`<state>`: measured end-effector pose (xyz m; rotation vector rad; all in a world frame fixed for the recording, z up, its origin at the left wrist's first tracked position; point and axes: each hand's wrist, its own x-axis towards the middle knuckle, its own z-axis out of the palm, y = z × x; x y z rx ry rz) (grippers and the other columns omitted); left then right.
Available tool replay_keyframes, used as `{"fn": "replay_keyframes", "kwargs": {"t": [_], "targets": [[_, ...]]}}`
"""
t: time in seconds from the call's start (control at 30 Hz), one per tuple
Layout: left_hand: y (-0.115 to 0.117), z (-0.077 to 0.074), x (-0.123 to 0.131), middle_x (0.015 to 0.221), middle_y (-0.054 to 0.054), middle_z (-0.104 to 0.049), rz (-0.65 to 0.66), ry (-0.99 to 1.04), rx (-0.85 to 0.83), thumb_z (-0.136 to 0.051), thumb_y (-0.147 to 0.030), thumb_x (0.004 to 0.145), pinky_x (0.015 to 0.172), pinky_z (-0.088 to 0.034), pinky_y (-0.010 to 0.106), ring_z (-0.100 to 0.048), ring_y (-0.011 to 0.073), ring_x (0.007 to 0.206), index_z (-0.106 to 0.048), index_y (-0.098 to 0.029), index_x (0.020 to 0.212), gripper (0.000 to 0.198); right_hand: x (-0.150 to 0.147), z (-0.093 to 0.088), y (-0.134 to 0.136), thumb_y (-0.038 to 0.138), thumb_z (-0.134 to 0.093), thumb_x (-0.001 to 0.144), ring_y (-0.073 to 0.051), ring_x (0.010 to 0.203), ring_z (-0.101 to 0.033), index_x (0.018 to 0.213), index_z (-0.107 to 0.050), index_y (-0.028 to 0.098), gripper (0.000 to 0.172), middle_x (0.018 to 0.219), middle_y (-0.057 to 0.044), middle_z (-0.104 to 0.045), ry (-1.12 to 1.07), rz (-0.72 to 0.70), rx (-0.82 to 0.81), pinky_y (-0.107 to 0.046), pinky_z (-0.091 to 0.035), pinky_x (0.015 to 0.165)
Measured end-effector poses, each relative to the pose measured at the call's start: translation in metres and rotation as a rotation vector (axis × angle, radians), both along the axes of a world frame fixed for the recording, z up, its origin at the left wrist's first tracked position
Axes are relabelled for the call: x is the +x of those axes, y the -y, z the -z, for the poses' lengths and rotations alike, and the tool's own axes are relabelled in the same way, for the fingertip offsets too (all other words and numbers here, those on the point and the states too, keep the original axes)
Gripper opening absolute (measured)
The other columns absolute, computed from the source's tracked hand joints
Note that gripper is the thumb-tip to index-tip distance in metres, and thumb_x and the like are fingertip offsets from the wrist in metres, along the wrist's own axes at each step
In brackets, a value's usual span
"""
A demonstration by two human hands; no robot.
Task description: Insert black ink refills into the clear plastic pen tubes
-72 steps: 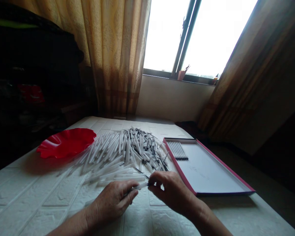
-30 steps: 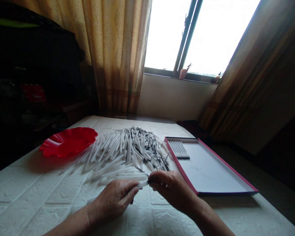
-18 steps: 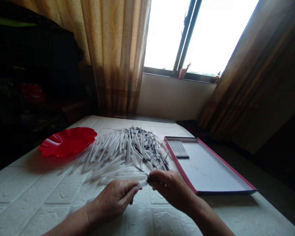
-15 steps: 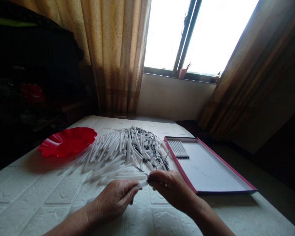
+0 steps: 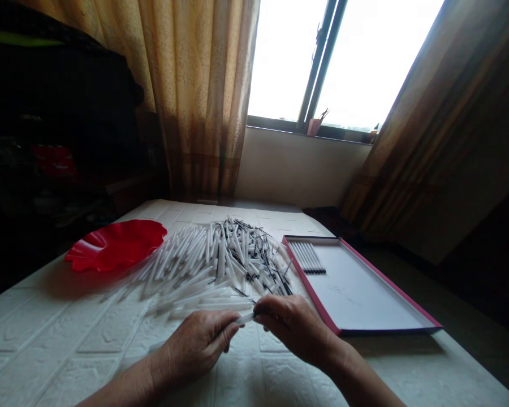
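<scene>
My left hand (image 5: 201, 341) is closed around a white plastic pen barrel (image 5: 245, 319), with a short length showing past the thumb. At that barrel's right end my right hand (image 5: 296, 329) pinches a small dark piece, mostly hidden by the fingers. Both hands are just above the table, nearly touching. Behind them lies a heap of loose white barrels (image 5: 189, 254), mixed on its right side with thin black pen parts (image 5: 275, 271). To the right, a shallow pink-edged box lid (image 5: 373, 299) holds a neat row of white barrels with black ends (image 5: 309, 258).
A red wavy-rimmed bowl (image 5: 116, 246) stands at the left of the white brick-patterned table (image 5: 97, 330). Beyond the table are curtains (image 5: 199, 96) and a window, with a small pink cup (image 5: 314, 126) of sticks on the sill.
Hardly anything differs. My right hand has turned slightly against the barrel's end, and less of the dark piece shows between its fingers. My left hand keeps its place.
</scene>
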<state>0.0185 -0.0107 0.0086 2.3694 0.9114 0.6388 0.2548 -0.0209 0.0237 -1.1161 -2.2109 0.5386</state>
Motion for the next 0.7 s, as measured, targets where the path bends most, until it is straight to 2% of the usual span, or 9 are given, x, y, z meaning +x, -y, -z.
{"fn": "replay_keyframes", "kwargs": {"t": [0.13, 0.3, 0.43, 0.53, 0.6, 0.7], "targets": [[0.0, 0.002, 0.0, 0.065, 0.002, -0.069, 0.007, -0.001, -0.002, -0.039, -0.033, 0.101, 0.059, -0.043, 0.024, -0.065, 0.0165, 0.059, -0.064, -0.018, 0.086, 0.033, -0.003, -0.001, 0.0, 0.022, -0.056, 0.095, -0.014, 0.055, -0.061, 0.084, -0.068, 0.02, 0.016, 0.063, 0.001, -0.067, 0.109, 0.021, 0.018, -0.022, -0.041, 0.054], [0.002, 0.003, 0.0, 0.066, 0.002, -0.068, 0.019, -0.004, -0.006, -0.039, -0.033, 0.101, 0.058, -0.043, 0.024, -0.064, 0.0167, 0.061, -0.063, -0.019, 0.084, 0.033, -0.009, -0.005, 0.003, 0.024, -0.045, 0.099, -0.016, 0.056, -0.066, 0.071, -0.059, 0.02, 0.031, 0.063, -0.004, -0.07, 0.225, 0.036, 0.035, -0.023, -0.042, 0.056], [0.002, 0.002, 0.0, 0.066, 0.002, -0.068, 0.024, 0.006, -0.011, -0.039, -0.032, 0.102, 0.059, -0.044, 0.024, -0.064, 0.0165, 0.06, -0.064, -0.018, 0.085, 0.033, -0.012, 0.0, 0.002, 0.027, -0.042, 0.1, -0.014, 0.048, -0.063, 0.063, -0.052, 0.022, 0.038, 0.052, -0.002, -0.065, 0.224, 0.072, 0.027, -0.022, -0.04, 0.052], [0.002, 0.002, 0.0, 0.066, 0.002, -0.069, 0.017, 0.016, -0.011, -0.041, -0.032, 0.101, 0.058, -0.044, 0.024, -0.065, 0.0164, 0.06, -0.064, -0.018, 0.086, 0.032, -0.012, 0.005, 0.0, 0.03, -0.041, 0.101, -0.014, 0.048, -0.064, 0.061, -0.053, 0.022, 0.043, 0.051, -0.002, -0.066, 0.187, 0.075, 0.0, -0.022, -0.043, 0.055], [0.002, 0.002, 0.0, 0.065, 0.002, -0.069, 0.007, 0.024, -0.007, -0.041, -0.032, 0.101, 0.059, -0.044, 0.024, -0.066, 0.0168, 0.059, -0.065, -0.018, 0.087, 0.031, -0.011, 0.005, 0.0, 0.03, -0.041, 0.101, -0.016, 0.054, -0.067, 0.071, -0.061, 0.022, 0.037, 0.058, -0.003, -0.071, 0.138, 0.061, 0.001, -0.023, -0.045, 0.058], [0.002, 0.001, 0.0, 0.066, 0.003, -0.069, -0.009, 0.042, 0.003, -0.04, -0.032, 0.101, 0.059, -0.044, 0.025, -0.066, 0.017, 0.06, -0.064, -0.018, 0.086, 0.032, -0.01, 0.001, 0.001, 0.029, -0.048, 0.098, -0.017, 0.061, -0.069, 0.102, -0.065, 0.021, 0.019, 0.076, -0.003, -0.076, 0.015, 0.02, 0.059, -0.024, -0.046, 0.059]]}}
